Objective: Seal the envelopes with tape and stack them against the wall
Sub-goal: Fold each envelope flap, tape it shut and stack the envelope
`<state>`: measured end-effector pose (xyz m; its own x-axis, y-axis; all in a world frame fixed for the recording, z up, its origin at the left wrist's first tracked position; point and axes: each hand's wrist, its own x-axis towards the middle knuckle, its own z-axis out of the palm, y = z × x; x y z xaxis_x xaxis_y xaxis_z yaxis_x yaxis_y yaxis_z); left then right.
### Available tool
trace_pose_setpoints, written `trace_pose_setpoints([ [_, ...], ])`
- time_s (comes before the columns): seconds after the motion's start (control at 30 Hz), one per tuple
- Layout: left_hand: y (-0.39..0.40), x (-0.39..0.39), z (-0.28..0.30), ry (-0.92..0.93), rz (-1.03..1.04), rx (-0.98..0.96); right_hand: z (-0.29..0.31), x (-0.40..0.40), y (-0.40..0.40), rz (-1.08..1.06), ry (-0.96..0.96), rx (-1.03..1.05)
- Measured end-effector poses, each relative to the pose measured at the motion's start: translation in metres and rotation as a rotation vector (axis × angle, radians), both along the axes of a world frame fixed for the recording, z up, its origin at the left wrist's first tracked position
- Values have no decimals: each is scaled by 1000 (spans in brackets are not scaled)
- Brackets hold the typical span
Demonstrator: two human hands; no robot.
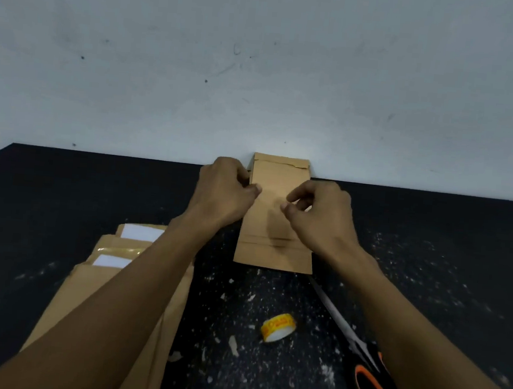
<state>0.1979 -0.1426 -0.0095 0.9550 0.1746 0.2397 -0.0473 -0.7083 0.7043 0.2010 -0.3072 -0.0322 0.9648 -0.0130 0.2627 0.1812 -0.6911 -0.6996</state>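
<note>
the brown envelope (275, 227) lies flat on the black table (62, 196), its far end butted up against the wall (260, 70); a second envelope edge shows just beneath it at that end, so this reads as the stack position. your left hand (223, 191) sits at the envelope's left edge with fingers curled; whether it pinches the edge cannot be told. your right hand (320, 214) hovers over the envelope's middle, fingers loosely curled and grasping nothing visible. this placement likely squares the envelope to the wall. the pile of envelopes (122, 291) lies at your left under the forearm, kept within reach for the next pick. the tape roll (278, 327) and scissors (357, 342) lie near you, apart from the stack, ready for the next seal.
</note>
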Motion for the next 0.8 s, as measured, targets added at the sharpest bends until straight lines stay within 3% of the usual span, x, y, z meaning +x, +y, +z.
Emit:
trace_pose_setpoints([
  [0.2, 46, -91, 33, -21, -46, 84, 19, -81, 33, 242, -64, 1],
  [0.3, 78, -135, 33, 36, 44, 140, 20, -115, 48, 293, -35, 25],
  [0.43, 123, -172, 3, 280, 300, 211, 13, -146, 54, 308, -13, 66],
  [0.53, 137, -193, -19, 432, 360, 166, 9, -168, 53, 308, 13, 107],
  [0.7, 126, -210, -25, 224, 403, -51, 3, -194, 50, 295, 61, 158],
  [0.8, 126, -213, -30, 189, 407, -121, 3, -204, 47, 289, 71, 165],
])
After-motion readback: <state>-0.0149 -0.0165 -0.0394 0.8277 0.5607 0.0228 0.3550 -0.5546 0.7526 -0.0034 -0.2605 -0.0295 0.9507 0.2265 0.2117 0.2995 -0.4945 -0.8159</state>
